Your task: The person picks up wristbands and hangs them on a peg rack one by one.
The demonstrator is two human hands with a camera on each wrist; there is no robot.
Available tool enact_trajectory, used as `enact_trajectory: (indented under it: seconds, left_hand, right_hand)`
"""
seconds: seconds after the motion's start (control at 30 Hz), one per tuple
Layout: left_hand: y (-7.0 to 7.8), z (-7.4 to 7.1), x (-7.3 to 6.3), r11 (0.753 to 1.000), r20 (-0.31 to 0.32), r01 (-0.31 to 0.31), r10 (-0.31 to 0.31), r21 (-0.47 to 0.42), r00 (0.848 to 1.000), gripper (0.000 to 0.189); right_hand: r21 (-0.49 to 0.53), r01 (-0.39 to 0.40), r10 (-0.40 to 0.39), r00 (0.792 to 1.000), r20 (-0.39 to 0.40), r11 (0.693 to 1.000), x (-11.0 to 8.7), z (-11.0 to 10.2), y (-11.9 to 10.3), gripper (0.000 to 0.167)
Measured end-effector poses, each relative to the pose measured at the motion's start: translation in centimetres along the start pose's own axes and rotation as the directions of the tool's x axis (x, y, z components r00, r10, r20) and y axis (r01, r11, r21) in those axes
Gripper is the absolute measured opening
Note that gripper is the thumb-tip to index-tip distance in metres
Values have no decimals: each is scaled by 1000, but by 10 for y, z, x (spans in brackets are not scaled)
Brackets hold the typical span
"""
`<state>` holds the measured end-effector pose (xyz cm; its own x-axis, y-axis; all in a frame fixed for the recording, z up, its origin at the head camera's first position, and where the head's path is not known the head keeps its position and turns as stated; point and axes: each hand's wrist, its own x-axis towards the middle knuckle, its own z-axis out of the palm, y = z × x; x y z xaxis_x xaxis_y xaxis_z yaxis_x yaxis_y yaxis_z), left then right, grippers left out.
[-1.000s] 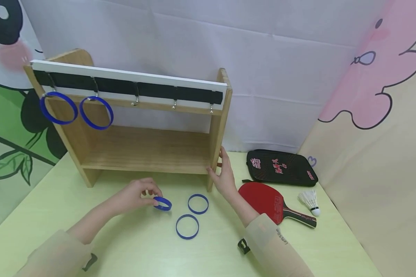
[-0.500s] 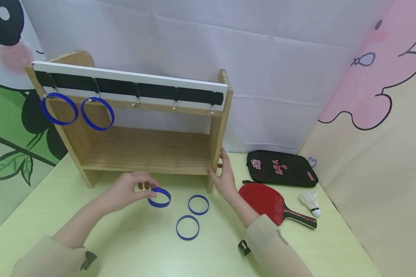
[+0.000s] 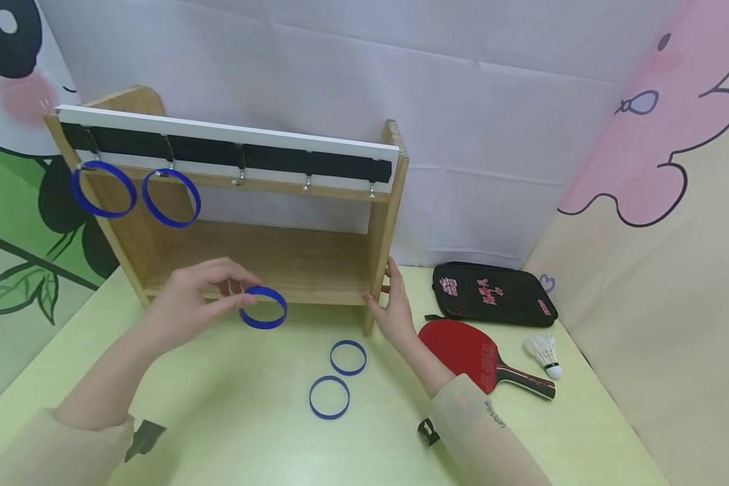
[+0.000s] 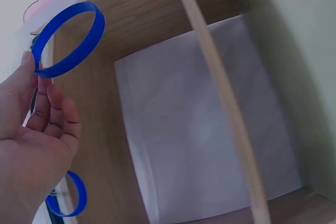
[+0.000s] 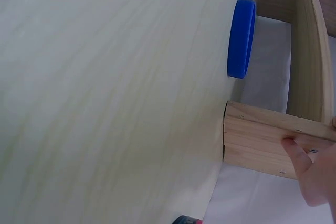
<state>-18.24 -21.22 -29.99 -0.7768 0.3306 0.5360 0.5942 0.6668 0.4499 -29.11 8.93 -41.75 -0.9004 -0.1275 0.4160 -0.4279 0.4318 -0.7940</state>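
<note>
My left hand (image 3: 197,304) pinches a blue wristband (image 3: 264,329) between thumb and fingertips, in front of the lower board of a wooden shelf (image 3: 267,260). In the left wrist view the held wristband (image 4: 65,69) stands out from the thumb tip, the other fingers loosely curled. My right hand (image 3: 395,314) grips the shelf's right side panel (image 5: 257,132), thumb at its front edge and fingers along the outer face. Across the top, a hook rail (image 3: 273,157) carries two blue wristbands on its left hooks, one the second wristband (image 3: 171,219). Its other hooks are bare.
Two more wristbands lie on the table, a nearer one (image 3: 329,416) and a farther one (image 3: 348,372). To the right lie a red table tennis bat (image 3: 462,351), a black case (image 3: 492,293) and a shuttlecock (image 3: 542,352). A white cloth (image 3: 474,135) hangs behind.
My left hand has lifted the wristband off the table area and moved it up and left toward the shelf. My right hand stays on the side panel.
</note>
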Motion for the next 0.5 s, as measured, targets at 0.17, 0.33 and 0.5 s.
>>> enact_trajectory:
  seconds: [0.17, 0.33, 0.5]
  left_hand:
    - [15, -16, 7, 1000, -103, -24, 25, 11, 994, 25]
    - [24, -32, 15, 999, -217, -46, 40, -26, 975, 27]
    - [30, -45, 24, 998, -325, -24, 3, -60, 946, 21]
  right_hand:
    - [4, -8, 8, 1000, -1, 1000, 0, -1, -1, 83]
    - [3, -13, 13, 1000, 5, 1000, 0, 0, -1, 83]
    - [9, -8, 8, 1000, 3, 1000, -1, 0, -1, 83]
